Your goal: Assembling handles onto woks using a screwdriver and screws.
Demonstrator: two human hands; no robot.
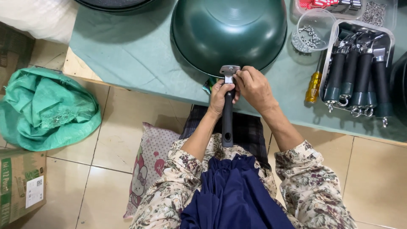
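1. Upper centre of the frame: a dark green pan [229,32] lies upside down on a green-covered table [127,55]; a metal bracket [229,71] sits at its near rim.
2. The left hand [220,98], at centre, has its fingers wrapped closed around the upper part of a black handle [227,125]; the handle runs down the frame toward the person's lap, its top end meeting the bracket.
3. The right hand [253,87], just right of the left, has its fingertips pinched together at the bracket; whether they grip something small, I cannot tell.
4. At the right, a metal tray [388,40] holds more black handles [358,78]; a yellow-handled screwdriver [314,86] lies just left of it; above, a clear tub of screws [311,36].
5. At the left, a crumpled green sack [46,110] lies on the tiled floor.
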